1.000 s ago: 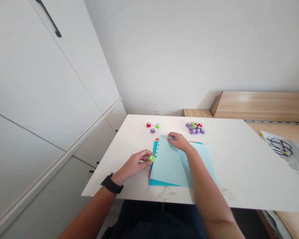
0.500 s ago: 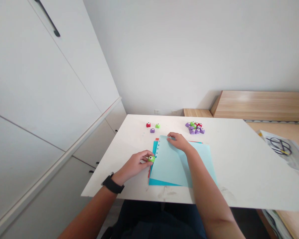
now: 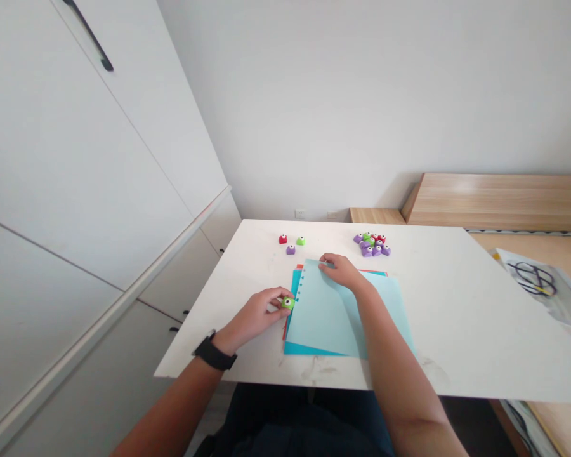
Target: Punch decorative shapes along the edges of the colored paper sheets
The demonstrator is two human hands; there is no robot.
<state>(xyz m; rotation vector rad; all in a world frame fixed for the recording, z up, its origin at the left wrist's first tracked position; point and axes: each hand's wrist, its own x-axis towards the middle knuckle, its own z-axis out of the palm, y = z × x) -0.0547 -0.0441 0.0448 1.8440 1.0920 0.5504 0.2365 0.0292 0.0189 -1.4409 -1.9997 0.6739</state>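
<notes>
My left hand (image 3: 261, 311), with a black watch on its wrist, grips a small green craft punch (image 3: 288, 303) between thumb and fingers. That punch is at the left edge of a light blue sheet of paper (image 3: 321, 317), where a row of small punched shapes runs down from the top corner. At the sheet's far edge my right hand (image 3: 340, 270) is closed on the paper, its forearm crossing above the sheet. Under it lie a darker blue sheet (image 3: 309, 349) and a red-orange sheet (image 3: 300, 266), both mostly covered.
Beyond the papers stand a red punch (image 3: 283, 239), a light green punch (image 3: 301, 241) and a purple punch (image 3: 290, 250). Several more form a punch cluster (image 3: 372, 245) to their right. White cabinets (image 3: 171, 279) flank the white table (image 3: 457, 304) on the left.
The green punch in my left hand has shifted very slightly left and turned a little. My right hand and the sheets look the same.
</notes>
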